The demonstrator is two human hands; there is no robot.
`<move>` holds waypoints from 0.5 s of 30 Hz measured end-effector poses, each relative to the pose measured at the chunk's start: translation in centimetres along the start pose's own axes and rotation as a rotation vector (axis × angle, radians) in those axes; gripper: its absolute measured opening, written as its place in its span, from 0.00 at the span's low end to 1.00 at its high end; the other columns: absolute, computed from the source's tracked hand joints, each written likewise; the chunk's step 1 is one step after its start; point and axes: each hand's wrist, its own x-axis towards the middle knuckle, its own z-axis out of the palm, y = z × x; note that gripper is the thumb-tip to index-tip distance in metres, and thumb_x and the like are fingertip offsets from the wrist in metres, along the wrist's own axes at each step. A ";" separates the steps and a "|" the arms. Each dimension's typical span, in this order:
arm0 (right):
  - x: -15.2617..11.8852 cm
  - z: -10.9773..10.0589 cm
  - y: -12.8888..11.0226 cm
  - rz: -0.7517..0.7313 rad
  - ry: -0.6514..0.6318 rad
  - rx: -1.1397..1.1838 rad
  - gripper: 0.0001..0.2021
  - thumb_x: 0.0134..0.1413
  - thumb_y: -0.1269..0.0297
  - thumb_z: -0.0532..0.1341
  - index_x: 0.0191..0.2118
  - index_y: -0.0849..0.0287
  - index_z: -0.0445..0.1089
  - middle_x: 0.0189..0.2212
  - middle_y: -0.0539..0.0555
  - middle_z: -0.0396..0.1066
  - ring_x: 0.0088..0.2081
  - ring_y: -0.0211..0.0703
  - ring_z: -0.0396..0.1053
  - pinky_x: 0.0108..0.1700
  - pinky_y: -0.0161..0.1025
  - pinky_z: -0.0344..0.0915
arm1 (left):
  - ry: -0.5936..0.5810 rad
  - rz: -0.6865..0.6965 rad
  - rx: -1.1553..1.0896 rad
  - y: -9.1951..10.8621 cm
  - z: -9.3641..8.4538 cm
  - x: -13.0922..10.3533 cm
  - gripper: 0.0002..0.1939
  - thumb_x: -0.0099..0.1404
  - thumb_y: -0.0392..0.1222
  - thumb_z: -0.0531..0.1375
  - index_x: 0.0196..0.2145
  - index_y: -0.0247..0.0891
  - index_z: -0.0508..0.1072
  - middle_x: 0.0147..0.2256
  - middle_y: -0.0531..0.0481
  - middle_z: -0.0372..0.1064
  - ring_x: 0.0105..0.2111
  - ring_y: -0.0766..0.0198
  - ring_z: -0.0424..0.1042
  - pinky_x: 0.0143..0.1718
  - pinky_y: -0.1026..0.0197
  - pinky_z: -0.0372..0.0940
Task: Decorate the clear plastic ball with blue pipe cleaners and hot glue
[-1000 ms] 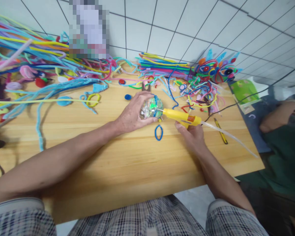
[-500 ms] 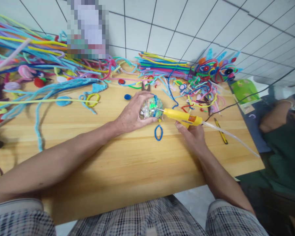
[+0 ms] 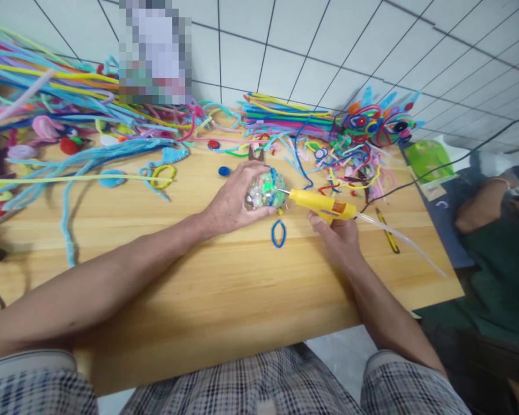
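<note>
My left hand is wrapped round a rounded, clear object with green and blue patches; its exact kind is hard to make out. In my right hand is a yellow hot glue gun, its metal nozzle pointing left at the rounded object's surface. A clear glue stick sticks out of the gun's back. Just below the rounded object lies a blue pipe-cleaner loop on the wooden table. A small blue disc rests left of my fingers.
Pipe cleaners lie bundled along the wall, with a looser heap at the left. A colourful mask-like piece leans at the back right. A yellow cutter knife and a black cable are right. Another person sits beyond.
The glue gun's nozzle has shifted slightly, and the tail of the glue stick has swung a little to the left. My left hand keeps the rounded object in place.
</note>
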 end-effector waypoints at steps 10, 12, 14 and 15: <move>2.8 -7.8 -0.6 -0.123 0.312 -0.047 0.15 0.63 0.46 0.72 0.38 0.53 0.78 0.33 0.52 0.78 0.28 0.39 0.68 0.31 0.39 0.68 | 0.016 0.017 0.082 0.4 -0.2 -0.1 0.41 0.69 0.57 0.76 0.70 0.41 0.65 0.66 0.35 0.70 0.69 0.44 0.72 0.71 0.38 0.72; 3.5 -11.9 0.2 -0.135 0.431 -0.139 0.13 0.64 0.49 0.70 0.40 0.53 0.78 0.35 0.52 0.79 0.27 0.39 0.68 0.32 0.39 0.68 | 0.038 0.009 0.107 0.6 -0.1 -0.1 0.43 0.67 0.60 0.77 0.69 0.39 0.66 0.66 0.34 0.70 0.68 0.42 0.73 0.70 0.37 0.73; 3.8 -16.0 1.8 -0.048 0.485 -0.263 0.13 0.62 0.51 0.69 0.43 0.55 0.80 0.35 0.53 0.79 0.28 0.39 0.69 0.33 0.39 0.68 | 0.061 0.013 0.130 0.9 -0.1 -0.2 0.41 0.68 0.59 0.76 0.68 0.38 0.66 0.64 0.33 0.72 0.67 0.41 0.75 0.69 0.36 0.74; 3.8 -17.8 3.0 0.009 0.516 -0.308 0.14 0.61 0.51 0.68 0.43 0.56 0.80 0.34 0.53 0.79 0.28 0.40 0.70 0.33 0.39 0.68 | 0.069 0.014 0.138 1.1 0.0 -0.2 0.40 0.69 0.57 0.75 0.68 0.38 0.66 0.63 0.33 0.73 0.66 0.41 0.75 0.68 0.36 0.74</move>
